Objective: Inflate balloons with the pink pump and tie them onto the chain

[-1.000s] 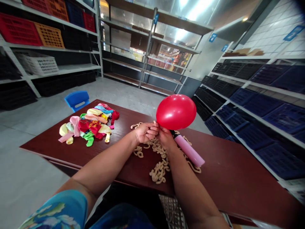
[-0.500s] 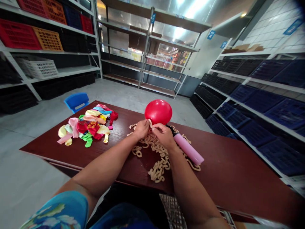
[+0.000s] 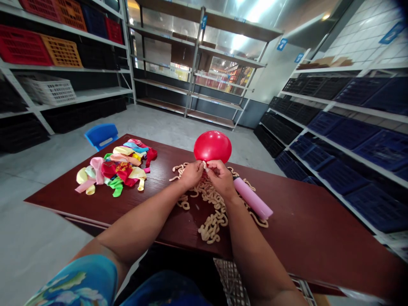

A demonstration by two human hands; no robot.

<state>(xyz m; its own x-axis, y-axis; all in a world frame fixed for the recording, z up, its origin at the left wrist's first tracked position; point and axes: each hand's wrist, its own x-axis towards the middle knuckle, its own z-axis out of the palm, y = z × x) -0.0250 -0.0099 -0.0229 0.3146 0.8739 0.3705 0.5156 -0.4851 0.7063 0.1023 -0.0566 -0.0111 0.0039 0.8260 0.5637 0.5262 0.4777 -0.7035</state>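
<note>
Storage room, grey floor, metal shelves (image 3: 223,100) along the far wall; a blue chair (image 3: 101,136) at the far left corner of a dark red-brown tabletop (image 3: 306,221).

Red balloon (image 3: 212,145), inflated: just beyond the fingertips, on the side away from the person, above the far part of the tabletop. Its oval appears longer from side to side, so the long axis runs across the line of reach rather than along it. Near edge meets the hands; the neck is hidden there. The right hand (image 3: 221,179) sits more nearly under the balloon's middle, overlapping its lower edge; the left hand (image 3: 192,175) comes in from the left of it, making the right the nearer to the bulk, by this reading.

Left fingers are closed, pinching a short pale strand (image 3: 204,165) at the balloon's near side. Right thumb and forefinger bend in toward the same strand; whether they grip it, cannot tell.

Under and around the hands, tan curly strips (image 3: 212,227) lie loose. Pink tube (image 3: 253,198) slants just right of the right wrist. Limp coloured balloons (image 3: 117,168) heap well apart, to the left.
</note>
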